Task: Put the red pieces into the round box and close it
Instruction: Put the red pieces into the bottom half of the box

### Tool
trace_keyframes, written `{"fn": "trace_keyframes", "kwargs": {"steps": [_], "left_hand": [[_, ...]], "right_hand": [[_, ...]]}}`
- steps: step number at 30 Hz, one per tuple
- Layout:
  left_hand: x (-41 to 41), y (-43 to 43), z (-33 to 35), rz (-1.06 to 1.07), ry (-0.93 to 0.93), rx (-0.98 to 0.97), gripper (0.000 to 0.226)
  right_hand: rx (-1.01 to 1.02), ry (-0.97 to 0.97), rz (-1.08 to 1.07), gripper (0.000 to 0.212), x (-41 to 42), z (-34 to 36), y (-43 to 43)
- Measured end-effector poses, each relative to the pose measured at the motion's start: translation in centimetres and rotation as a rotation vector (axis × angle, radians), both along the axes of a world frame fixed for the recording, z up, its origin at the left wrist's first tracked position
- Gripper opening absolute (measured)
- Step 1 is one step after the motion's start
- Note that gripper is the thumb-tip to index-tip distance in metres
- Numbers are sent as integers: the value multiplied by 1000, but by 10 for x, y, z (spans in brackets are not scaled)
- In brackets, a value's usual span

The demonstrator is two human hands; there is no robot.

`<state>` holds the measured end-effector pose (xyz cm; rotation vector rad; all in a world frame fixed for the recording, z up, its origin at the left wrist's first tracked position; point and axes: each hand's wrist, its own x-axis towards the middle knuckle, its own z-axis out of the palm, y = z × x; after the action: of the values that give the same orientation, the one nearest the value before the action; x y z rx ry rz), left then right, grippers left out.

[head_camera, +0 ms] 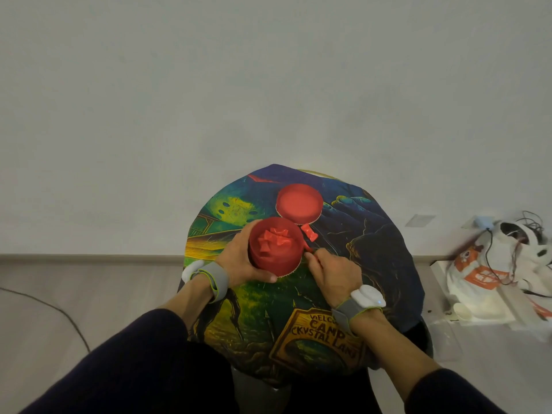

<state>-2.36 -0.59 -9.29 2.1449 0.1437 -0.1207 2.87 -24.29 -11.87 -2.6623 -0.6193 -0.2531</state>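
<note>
Round box point(274, 252) on table point(388, 264), pieces point(273, 239) inside, lid point(298, 203) behind, one piece point(310, 233) right

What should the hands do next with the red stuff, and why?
Probably the right hand should lift the red piece pinched in its fingers into the open round red box, which the left hand steadies. Another loose red piece lies on the colourful printed cloth, and the round red lid is off.
</note>
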Motion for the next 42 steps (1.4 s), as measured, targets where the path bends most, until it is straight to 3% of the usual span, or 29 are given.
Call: {"fn": "trace_keyframes", "kwargs": {"steps": [8, 14, 19, 22, 24, 29, 32, 39, 42], "left_hand": [[0, 2, -2, 0, -2, -32, 130], [0, 3, -4, 5, 1, -42, 129], [-1, 3, -3, 13, 9, -39, 129], [-1, 3, -4, 9, 4, -44, 129], [0, 2, -4, 12, 2, -40, 129], [1, 2, -4, 5, -11, -22, 130], [1, 2, -3, 0, -12, -25, 130], [2, 1, -3, 2, -12, -18, 129], [2, 1, -3, -3, -7, -15, 131]], "right_hand": [[507, 315, -166, 44, 23, 47, 28], [733, 229, -97, 44, 35, 93, 74], [572, 229, 23, 42, 23, 84, 95], [517, 243, 93, 22, 18, 67, 88], [587, 207, 63, 17, 16, 60, 78], [669, 133, -129, 28, 27, 43, 51], [555, 155, -89, 28, 28, 30, 36], [128, 84, 162, 55, 20, 4, 19], [109, 49, 180, 43, 22, -2, 14]]}}
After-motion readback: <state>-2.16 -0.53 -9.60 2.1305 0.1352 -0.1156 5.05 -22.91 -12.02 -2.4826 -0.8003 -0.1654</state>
